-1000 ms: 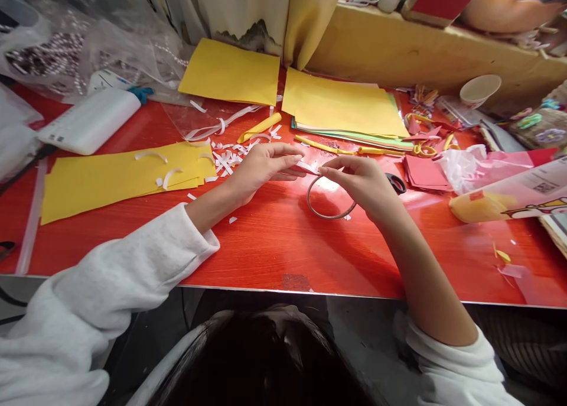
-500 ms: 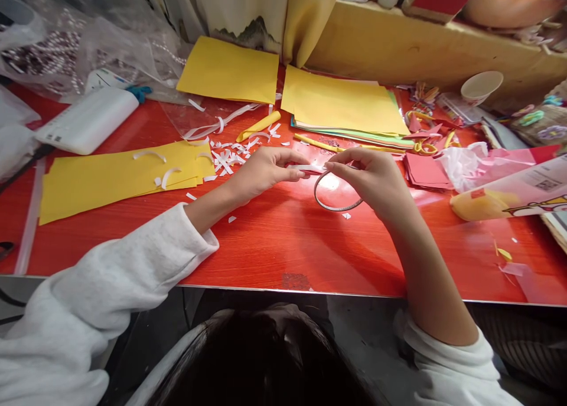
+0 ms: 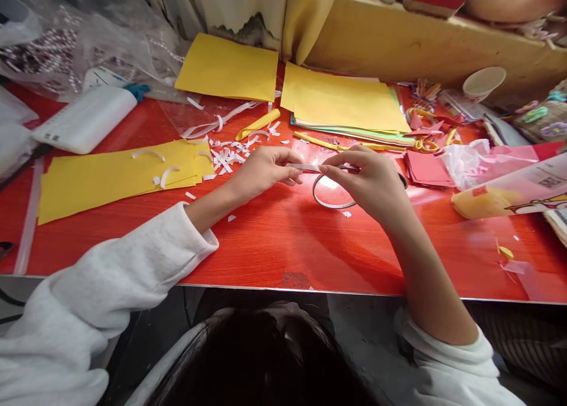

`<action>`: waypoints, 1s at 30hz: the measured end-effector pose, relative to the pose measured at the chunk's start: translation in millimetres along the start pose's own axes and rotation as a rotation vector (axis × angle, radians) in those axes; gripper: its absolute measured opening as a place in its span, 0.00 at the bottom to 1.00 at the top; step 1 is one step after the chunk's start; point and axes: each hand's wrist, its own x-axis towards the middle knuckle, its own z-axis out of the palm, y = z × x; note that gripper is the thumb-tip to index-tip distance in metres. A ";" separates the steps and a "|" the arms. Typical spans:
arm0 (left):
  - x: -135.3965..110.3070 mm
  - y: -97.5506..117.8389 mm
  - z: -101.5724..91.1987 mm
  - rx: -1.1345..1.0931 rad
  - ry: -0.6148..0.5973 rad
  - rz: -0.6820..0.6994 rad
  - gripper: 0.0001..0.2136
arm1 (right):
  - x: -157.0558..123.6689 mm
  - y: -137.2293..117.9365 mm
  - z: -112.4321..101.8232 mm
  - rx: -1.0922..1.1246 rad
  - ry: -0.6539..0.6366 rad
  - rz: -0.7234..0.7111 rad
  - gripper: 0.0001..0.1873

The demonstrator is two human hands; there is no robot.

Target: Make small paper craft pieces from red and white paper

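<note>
Over the red table, a thin pale strip stretches between my two hands. My left hand pinches its left end between thumb and fingers. About a finger's length away, my right hand grips it, thumb against index finger. A narrow greyish loop hangs below my right hand, partly hidden behind it; I cannot tell whether it is one piece with the strip. A small dark curved edge shows beyond the right hand's knuckles.
White paper scraps and yellow paper strips lie left. Behind are yellow sheets. Scissors, red paper squares and a clear printed tube lie right. A white power bank-like box sits back left.
My right hand has shifted slightly along the strip and turned a little, now hiding more of the loop. The dark curved edge has come into view. My left hand stays almost in place.
</note>
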 end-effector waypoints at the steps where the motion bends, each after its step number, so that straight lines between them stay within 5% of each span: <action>1: 0.0 -0.2 0.2 0.013 -0.004 0.005 0.06 | 0.0 0.3 0.2 -0.001 0.004 0.001 0.06; 30: -0.9 -7.1 5.3 0.142 0.032 -0.034 0.11 | -0.1 1.5 1.2 -0.066 -0.012 0.006 0.08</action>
